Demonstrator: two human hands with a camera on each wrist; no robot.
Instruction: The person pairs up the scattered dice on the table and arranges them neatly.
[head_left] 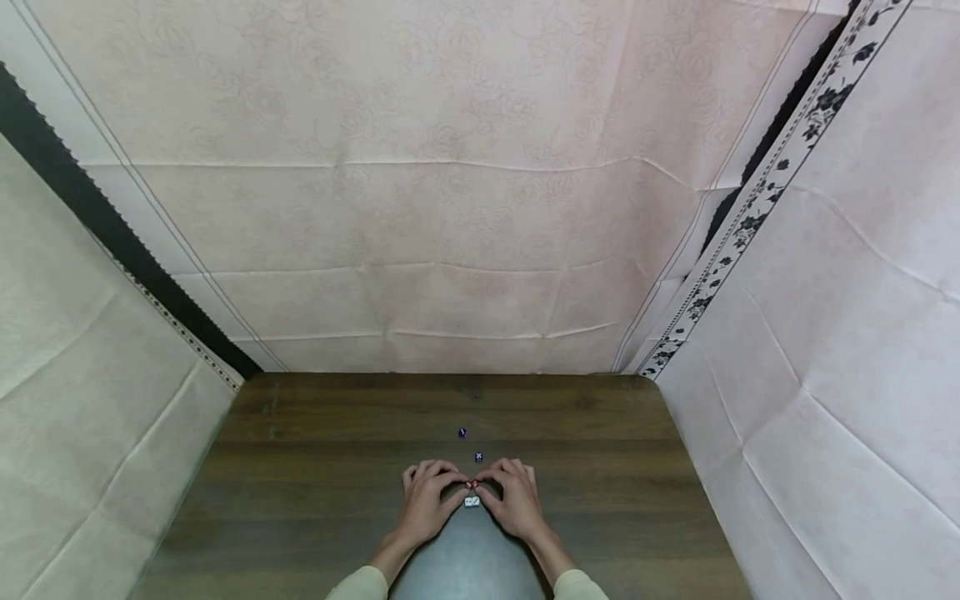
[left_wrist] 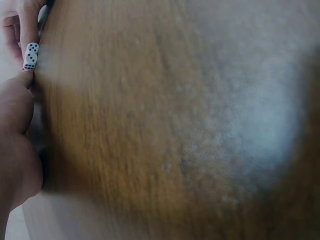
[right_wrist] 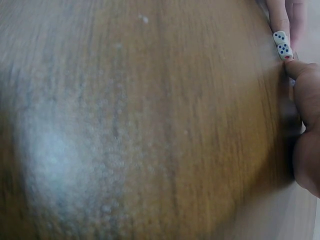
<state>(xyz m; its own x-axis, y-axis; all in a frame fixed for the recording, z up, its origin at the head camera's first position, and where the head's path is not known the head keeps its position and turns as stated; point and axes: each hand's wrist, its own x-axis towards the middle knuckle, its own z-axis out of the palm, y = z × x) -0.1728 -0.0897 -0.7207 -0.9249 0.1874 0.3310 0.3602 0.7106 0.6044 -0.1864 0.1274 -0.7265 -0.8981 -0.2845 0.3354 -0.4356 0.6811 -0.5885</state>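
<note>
Left hand (head_left: 429, 502) and right hand (head_left: 517, 502) meet mid-table, fingers bent, pinching dice between them: index tips at the left and right ends of the red dice (head_left: 474, 483), thumb tips at the ends of the white dice (head_left: 472, 502). White pair sits side by side, touching, on the near side of the red; pips are blue, plus one red pip in the right wrist view. Near blue die (head_left: 478, 457) is just beyond the hands, far blue die (head_left: 462, 432) farther and slightly left, apart from it. Pale sleeves (head_left: 360, 583) at the near edge. Brown wood table (head_left: 315, 467) under all. Creased pale cloths (head_left: 450, 217) at left, far and right; floral border (head_left: 828, 98) on the right one.
</note>
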